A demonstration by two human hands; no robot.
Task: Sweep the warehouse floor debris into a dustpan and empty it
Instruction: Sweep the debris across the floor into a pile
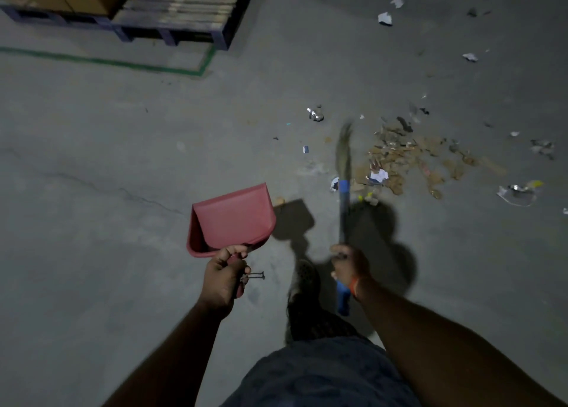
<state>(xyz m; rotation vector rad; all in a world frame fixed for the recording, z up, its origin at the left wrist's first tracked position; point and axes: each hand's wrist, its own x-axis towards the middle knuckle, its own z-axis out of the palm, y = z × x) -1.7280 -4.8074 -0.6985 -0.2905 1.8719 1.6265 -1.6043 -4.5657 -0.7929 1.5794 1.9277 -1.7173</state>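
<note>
Red plastic dustpan [231,219] in left hand [222,279] grip; right hand [349,263] grips blue-handled broom [343,191].

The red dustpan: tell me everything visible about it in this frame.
The dustpan is dull red, plastic by the look, with a flat pan, raised side walls and a short handle. The left hand grips that handle, holding the pan above the floor, mouth pointing away from the person. It looks empty. It sits left of the broom, apart from the debris pile.

L hand [222,279] fist-curled round dustpan [231,219] handle, arm extended fwd; R hand [349,265] right of dustpan, gripping broom [343,197] shaft, arm extended.
</note>
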